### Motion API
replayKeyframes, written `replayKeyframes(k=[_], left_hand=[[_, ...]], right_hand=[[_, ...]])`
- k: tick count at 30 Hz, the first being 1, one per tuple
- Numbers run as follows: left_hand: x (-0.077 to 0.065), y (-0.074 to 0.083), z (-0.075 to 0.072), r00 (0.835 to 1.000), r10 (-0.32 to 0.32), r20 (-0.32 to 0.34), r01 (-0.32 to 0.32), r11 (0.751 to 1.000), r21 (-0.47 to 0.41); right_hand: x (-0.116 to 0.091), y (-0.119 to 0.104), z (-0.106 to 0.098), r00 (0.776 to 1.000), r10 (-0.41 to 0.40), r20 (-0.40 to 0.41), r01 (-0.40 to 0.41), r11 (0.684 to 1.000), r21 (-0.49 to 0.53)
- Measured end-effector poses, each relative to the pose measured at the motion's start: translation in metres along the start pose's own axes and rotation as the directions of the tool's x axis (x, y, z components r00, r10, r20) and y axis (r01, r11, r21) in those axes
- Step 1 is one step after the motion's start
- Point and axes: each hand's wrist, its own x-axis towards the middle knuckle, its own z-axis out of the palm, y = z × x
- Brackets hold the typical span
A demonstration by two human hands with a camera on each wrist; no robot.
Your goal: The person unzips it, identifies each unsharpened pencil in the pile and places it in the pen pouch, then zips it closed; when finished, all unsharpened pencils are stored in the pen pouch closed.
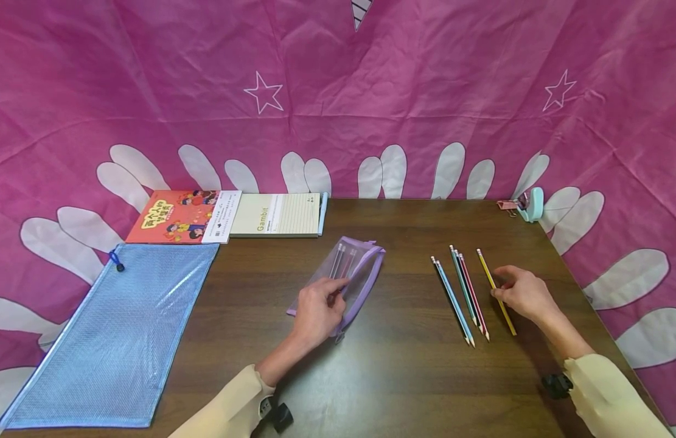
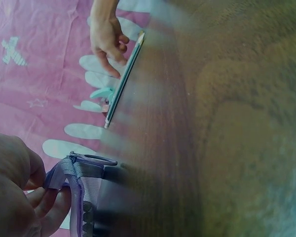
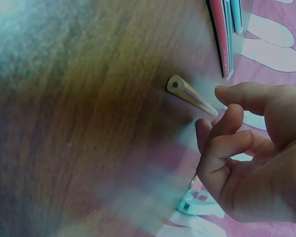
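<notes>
My left hand (image 1: 321, 307) pinches the edge of a see-through pencil case (image 1: 367, 281) with purple trim. Its zip pull (image 2: 94, 159) shows in the left wrist view. Slim stick-like items (image 1: 338, 260) show through its mesh. Over on the right, my right hand (image 1: 526, 294) is beside a yellow pencil (image 1: 487, 267) lying on the table. In the right wrist view, thumb and forefinger stand apart near the far end of that pencil, the other fingers bent. To its left lie light blue pencils (image 1: 452, 301), a dark green pencil (image 1: 462, 283) and red pencils (image 1: 471, 289).
A blue mesh zip bag (image 1: 113, 340) covers the table's left side. Behind it lie a red picture book (image 1: 176, 216) and a lined notebook (image 1: 283, 216). A mint-green device (image 1: 533, 205) stands at the back right corner. A pink cloth (image 1: 338, 91) hangs behind the table (image 1: 392, 377).
</notes>
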Motion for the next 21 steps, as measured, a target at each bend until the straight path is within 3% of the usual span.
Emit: replayKeyframes(k=[10,21], left_hand=[[-0.0004,-0.0001,0.0004,1.0,0.015,-0.003,-0.015,1.0,0.002],[-0.0012,-0.0006,0.0007,1.0,0.01,0.001,-0.01,1.0,0.0]], right_hand=[[-0.0012,-0.0015,0.0037,0.999,-0.02,-0.029,0.02,1.0,0.016],[-0.0005,-0.0032,0.0059,0.999,-0.024,-0.034,0.022,0.999,-0.041]])
